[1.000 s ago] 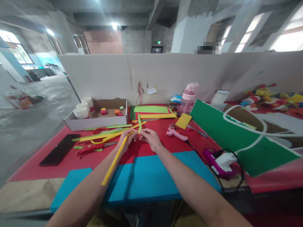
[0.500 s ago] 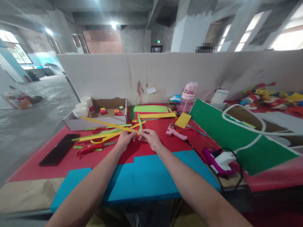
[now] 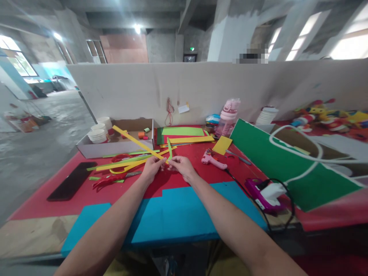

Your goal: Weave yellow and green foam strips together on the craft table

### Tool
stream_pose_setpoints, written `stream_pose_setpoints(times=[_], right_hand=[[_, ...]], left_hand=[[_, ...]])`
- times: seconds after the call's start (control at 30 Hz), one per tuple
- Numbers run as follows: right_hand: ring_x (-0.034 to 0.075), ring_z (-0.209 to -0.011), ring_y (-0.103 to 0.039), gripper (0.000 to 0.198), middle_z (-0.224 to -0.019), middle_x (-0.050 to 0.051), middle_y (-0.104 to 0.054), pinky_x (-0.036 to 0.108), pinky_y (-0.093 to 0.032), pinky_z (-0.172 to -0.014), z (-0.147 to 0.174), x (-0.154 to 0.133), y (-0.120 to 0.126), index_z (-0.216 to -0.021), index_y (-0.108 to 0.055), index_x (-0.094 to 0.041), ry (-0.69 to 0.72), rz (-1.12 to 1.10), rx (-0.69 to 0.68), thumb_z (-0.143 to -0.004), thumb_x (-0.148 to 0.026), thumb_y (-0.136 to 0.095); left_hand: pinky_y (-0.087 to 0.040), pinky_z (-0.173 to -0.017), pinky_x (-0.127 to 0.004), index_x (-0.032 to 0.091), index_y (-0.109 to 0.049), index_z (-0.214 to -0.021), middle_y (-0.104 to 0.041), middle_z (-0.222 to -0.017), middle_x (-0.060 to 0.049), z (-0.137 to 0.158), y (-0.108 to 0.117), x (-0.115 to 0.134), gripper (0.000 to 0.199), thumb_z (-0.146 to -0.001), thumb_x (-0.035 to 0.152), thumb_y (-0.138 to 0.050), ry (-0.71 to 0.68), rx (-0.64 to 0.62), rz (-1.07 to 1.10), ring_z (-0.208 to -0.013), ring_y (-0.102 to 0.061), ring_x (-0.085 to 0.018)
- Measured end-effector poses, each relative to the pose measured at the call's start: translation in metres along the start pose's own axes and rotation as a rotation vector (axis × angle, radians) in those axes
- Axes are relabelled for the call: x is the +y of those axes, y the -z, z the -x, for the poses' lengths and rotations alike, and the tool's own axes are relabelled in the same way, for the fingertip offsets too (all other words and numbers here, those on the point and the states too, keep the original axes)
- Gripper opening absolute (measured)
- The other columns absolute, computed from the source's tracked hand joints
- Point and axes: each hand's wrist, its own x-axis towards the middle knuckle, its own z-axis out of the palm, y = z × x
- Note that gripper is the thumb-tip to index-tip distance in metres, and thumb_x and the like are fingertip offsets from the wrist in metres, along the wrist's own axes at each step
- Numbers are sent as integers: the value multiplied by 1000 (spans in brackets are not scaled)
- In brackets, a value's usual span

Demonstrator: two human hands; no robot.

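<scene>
My left hand (image 3: 153, 169) is closed in a pinch on a yellow paper strip (image 3: 135, 142), which slants up to the left over the table. Fingertips of my right hand (image 3: 183, 168) are pinched at the strip's near end, close to my left fingers. A short green paper strip (image 3: 170, 149) rises from those right fingertips. Where the two strips meet is mostly hidden by my fingers. Left of my hands lie more yellow and green strips (image 3: 112, 167) and red-handled scissors (image 3: 107, 181). Over to the right rests a pink glue gun (image 3: 214, 160).
A white box (image 3: 120, 148) with paper cups (image 3: 97, 135) and small paper rolls stands back left. A phone (image 3: 71, 182) lies at left. Blue sheets (image 3: 189, 214) cover the front edge. At right are a purple power strip (image 3: 264, 195), cables, a green board (image 3: 281, 165) and a pink bottle (image 3: 229, 117).
The yellow strip's far end has swung up and to the right, so it slants more steeply. Both hands stay almost in place, fingertips close together.
</scene>
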Motion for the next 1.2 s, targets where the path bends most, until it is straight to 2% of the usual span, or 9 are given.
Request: stream_pose_setpoints(times=[0.13,0.4,0.67,0.87,1.2], right_hand=[[8,-49,-56,34,-51,-3,-59,25,-55,-58,0,0,0,-60,-60,-15,24,23,-25,-49,-35,-85],[10,-52,-59,30,-53,-2,-60,28,-56,-63,-2,1,2,-63,-61,-15,-26,-60,-8,-55,-35,-82],[10,-58,-59,34,-57,-3,-61,29,-57,-68,-2,3,2,-66,-61,-15,13,-80,-16,-50,-35,-84],[10,-56,-59,33,-55,-3,-60,28,-56,-65,-2,2,1,-62,-61,-15,14,-70,48,-49,-35,-84],[11,-58,-61,35,-62,-1,-64,29,-58,-68,0,3,0,-70,-64,-14,-15,-102,-49,-49,-33,-85]], left_hand=[[-38,-45,-21,13,-59,-63,-54,-49,2,1,-1,2,33,-61,40,-77,-9,17,6,-43,-46,-7],[-39,-46,-20,14,-57,-65,-57,-52,2,2,-2,2,34,-60,39,-79,-11,-18,-31,-46,-49,-8],[-39,-47,-20,12,-61,-67,-57,-53,0,3,-1,4,31,-59,36,-78,2,-20,-31,-47,-49,-8],[-40,-47,-20,12,-62,-68,-59,-56,0,2,-1,3,30,-60,35,-78,-18,-20,-54,-48,-50,-8],[-41,-47,-21,11,-62,-65,-58,-53,0,1,0,1,29,-60,36,-78,15,-50,4,-46,-50,-8]])
